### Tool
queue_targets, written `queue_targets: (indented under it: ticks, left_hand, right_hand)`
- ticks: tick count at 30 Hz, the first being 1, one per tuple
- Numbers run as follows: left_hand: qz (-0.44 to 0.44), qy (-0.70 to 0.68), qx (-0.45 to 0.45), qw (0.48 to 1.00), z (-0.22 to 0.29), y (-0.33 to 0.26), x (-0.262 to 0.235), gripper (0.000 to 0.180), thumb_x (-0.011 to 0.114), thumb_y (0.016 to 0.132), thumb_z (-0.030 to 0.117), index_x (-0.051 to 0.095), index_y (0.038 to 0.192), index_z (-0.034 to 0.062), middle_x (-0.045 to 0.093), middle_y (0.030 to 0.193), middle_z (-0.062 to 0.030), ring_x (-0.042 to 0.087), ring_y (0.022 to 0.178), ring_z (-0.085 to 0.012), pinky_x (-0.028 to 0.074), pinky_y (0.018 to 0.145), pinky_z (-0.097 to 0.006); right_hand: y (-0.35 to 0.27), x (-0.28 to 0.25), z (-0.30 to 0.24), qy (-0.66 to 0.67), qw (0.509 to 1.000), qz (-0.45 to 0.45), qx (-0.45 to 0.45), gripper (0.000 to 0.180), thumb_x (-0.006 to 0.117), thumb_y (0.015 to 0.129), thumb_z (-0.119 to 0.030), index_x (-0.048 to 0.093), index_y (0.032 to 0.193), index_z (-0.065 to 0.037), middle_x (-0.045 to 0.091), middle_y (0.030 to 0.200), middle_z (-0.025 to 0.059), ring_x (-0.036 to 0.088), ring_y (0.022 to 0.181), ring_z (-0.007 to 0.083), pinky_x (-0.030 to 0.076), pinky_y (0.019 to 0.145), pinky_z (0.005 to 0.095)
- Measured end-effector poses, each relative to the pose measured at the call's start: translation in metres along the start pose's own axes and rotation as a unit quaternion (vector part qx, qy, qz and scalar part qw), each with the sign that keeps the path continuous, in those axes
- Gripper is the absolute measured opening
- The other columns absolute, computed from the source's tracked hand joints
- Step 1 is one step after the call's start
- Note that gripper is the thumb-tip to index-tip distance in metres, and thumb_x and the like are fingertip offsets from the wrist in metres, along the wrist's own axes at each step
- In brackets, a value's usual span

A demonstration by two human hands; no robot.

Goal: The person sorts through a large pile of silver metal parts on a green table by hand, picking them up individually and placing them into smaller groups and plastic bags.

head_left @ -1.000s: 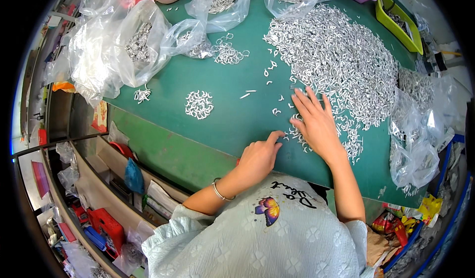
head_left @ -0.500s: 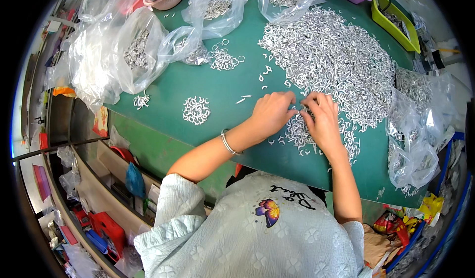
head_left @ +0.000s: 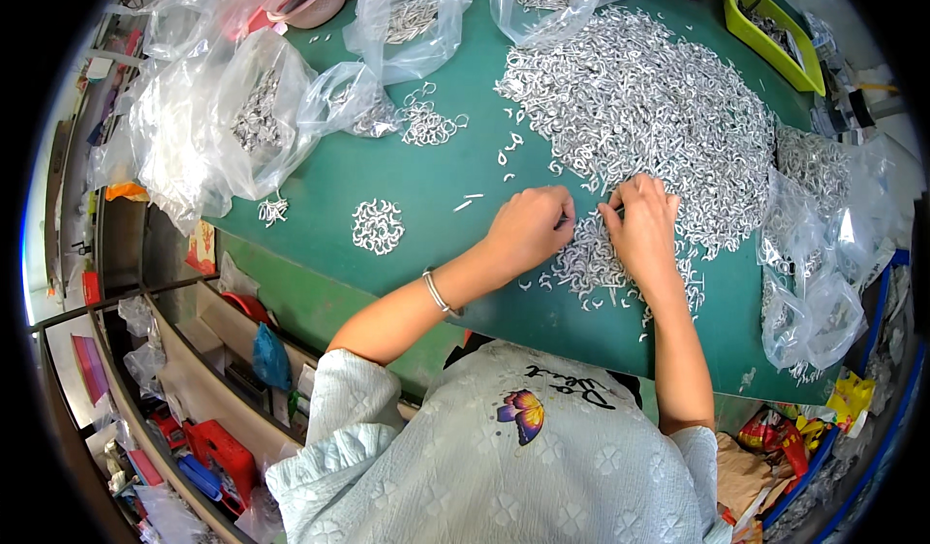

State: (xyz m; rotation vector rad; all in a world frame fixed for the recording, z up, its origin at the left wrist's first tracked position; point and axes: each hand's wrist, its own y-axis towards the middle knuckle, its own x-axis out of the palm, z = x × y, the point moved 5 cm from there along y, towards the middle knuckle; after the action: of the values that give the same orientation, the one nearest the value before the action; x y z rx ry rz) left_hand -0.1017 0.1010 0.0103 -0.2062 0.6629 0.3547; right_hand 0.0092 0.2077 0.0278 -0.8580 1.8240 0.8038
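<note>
We judged the small, curved, silvery metal-looking pieces point(head_left: 587, 259) between our curled left hand point(head_left: 530, 226) and bent-fingered right hand point(head_left: 643, 226) on the green desk point(head_left: 426, 176) light, stiff and slippery — best pinched at mid-curve — though we could not tell whether either hand gripped any.

Lt. blue-grey shirt point(head_left: 465, 486), textured, w/ raised flowers point(head_left: 607, 460) in same col. Sleeves wide: L sleeve point(head_left: 354, 389) w/ loose, ruffled folds, R sleeve point(head_left: 695, 447) only partly visible. Butterfly point(head_left: 521, 414) print on front, purple, orange & yellow w/ dk. edges; blk script lettering point(head_left: 586, 399) just beside. Forearms point(head_left: 392, 321) bare. Thin silver-col. bangle point(head_left: 434, 290) nr L hand point(head_left: 531, 226); R hand point(head_left: 642, 229) bare too.
</note>
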Motion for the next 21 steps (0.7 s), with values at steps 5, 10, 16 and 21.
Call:
queue_targets:
  ticks: [5,10,16,21]
  left_hand:
    - [-0.154,-0.603,-0.154,0.767,-0.001,0.004,0.000,0.007,0.066,0.086,0.007,0.060,0.088,0.0032,0.048,0.066,0.0048,0.042,0.060,-0.0075,0.032,0.049,-0.020]
    - [-0.162,-0.764,-0.163,0.603,-0.006,0.002,0.009,0.013,0.065,0.089,0.013,0.063,0.091,-0.0003,0.048,0.066,0.0033,0.045,0.065,-0.0085,0.035,0.050,-0.022]
    - [0.052,-0.092,0.024,0.994,0.006,0.027,0.003,0.010,0.071,0.082,0.008,0.069,0.090,0.0024,0.052,0.065,-0.0038,0.056,0.063,-0.0189,0.045,0.058,-0.035]
    - [0.099,0.049,0.098,0.989,0.010,0.037,0.014,0.018,0.075,0.078,0.011,0.069,0.094,0.0044,0.059,0.082,-0.0116,0.063,0.071,-0.0318,0.049,0.062,-0.043]
  right_hand:
    - [-0.001,-0.002,0.002,0.000,1.000,-0.028,0.005,0.015,0.075,0.076,-0.011,0.061,0.077,-0.006,0.056,0.085,0.0078,0.053,0.090,0.0256,0.034,0.078,0.0404]
    - [0.001,-0.009,-0.004,0.029,0.998,-0.040,-0.035,0.014,0.073,0.076,-0.008,0.060,0.077,-0.006,0.058,0.079,0.0076,0.054,0.084,0.0255,0.035,0.078,0.0396]
    - [0.001,-0.018,0.016,0.205,0.975,-0.001,0.089,0.007,0.067,0.079,-0.002,0.063,0.083,-0.004,0.061,0.073,0.0085,0.056,0.068,0.0244,0.041,0.073,0.0363]
    - [0.004,-0.017,0.032,0.218,0.972,0.028,0.085,0.011,0.062,0.083,0.001,0.066,0.093,-0.001,0.062,0.085,0.0127,0.060,0.074,0.0291,0.045,0.077,0.0400]
